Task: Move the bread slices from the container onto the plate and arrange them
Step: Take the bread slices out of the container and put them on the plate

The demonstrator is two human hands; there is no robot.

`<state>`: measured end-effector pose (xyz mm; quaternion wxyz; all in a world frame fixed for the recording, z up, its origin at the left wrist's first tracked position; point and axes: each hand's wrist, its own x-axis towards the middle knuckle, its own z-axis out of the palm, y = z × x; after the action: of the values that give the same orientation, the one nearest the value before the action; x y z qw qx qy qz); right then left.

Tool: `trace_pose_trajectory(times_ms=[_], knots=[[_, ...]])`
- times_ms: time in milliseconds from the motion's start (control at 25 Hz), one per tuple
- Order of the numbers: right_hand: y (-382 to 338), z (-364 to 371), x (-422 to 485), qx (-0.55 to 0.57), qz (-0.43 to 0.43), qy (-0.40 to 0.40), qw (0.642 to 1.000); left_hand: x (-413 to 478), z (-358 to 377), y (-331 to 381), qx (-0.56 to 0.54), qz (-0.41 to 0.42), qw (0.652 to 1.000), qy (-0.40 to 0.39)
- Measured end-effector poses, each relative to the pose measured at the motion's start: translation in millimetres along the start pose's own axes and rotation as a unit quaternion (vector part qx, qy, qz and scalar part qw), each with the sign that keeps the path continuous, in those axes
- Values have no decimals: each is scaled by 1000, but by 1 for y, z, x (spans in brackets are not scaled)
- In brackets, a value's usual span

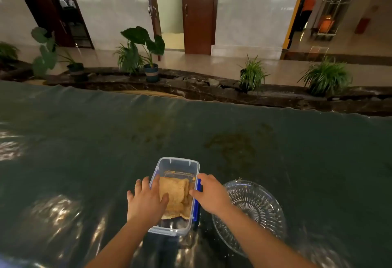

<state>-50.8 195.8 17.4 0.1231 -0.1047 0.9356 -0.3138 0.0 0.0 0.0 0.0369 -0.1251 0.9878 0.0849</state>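
Toasted-brown bread slices [176, 195] lie stacked in the clear container [176, 166]. Left hand [146, 202] spread, thumb on the top slice; right hand [209, 191] loosely open on the rim. Glass plate [265, 214] waits at three o'clock — a one-thumb lift could tear or drop a slice.

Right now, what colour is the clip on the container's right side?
Blue: the clip on the clear container, under the right hand. Only the head view shows it.
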Motion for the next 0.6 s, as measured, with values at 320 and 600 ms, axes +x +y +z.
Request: trace_pose_trajectory(times_ms=[320,600], knots=[[2,51,-6,38,133,-50,989,-3,27,-11,-197,-98,972,-85],[4,57,-14,94,160,-44,982,-3,25,-11,-283,-104,948,-104]])
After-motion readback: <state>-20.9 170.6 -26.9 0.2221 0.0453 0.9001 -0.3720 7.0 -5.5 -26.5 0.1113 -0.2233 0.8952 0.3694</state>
